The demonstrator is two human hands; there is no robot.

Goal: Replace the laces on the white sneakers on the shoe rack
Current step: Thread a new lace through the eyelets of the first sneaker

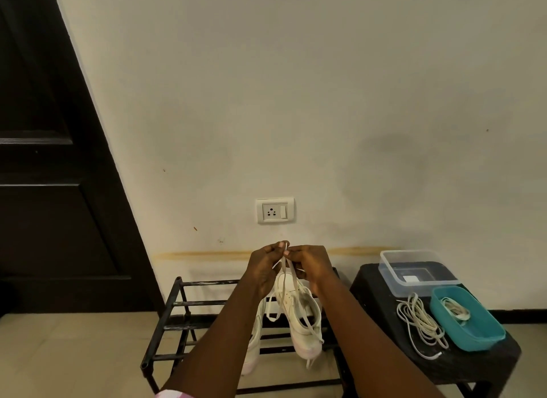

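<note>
Beige floor tiles (74,353) lie nearest, under a black metal shoe rack (177,303) that stands against a cream wall (325,101). Two bare forearms reach over the rack.

One white sneaker (302,320) lies over the rack's upper bars, toe toward the camera. Whether it rests there or hangs from its lace cannot be determined. A second sneaker (254,344) sits just to its left, largely hidden behind the left forearm.

Above the shoes the left hand (265,270) and right hand (313,264) meet with fingers curled. Both pinch a flat white lace (283,279), which runs down to the first sneaker's eyelets; a slack loop hangs below.

Right of the rack, a black stool (373,285) carries three items:
- a loose bundle of off-white laces (420,323) lying on its top;
- a teal tub (485,335) holding a small coil of lace (455,308);
- behind these, a clear plastic tub (384,267) holding a small white slip (410,278), its marking too small to read.

Farther back, the wall bears a white socket plate (274,210) with one three-pin outlet and a switch, and a yellowish stain line (207,254). A dark panelled door (44,190) stands at left.
</note>
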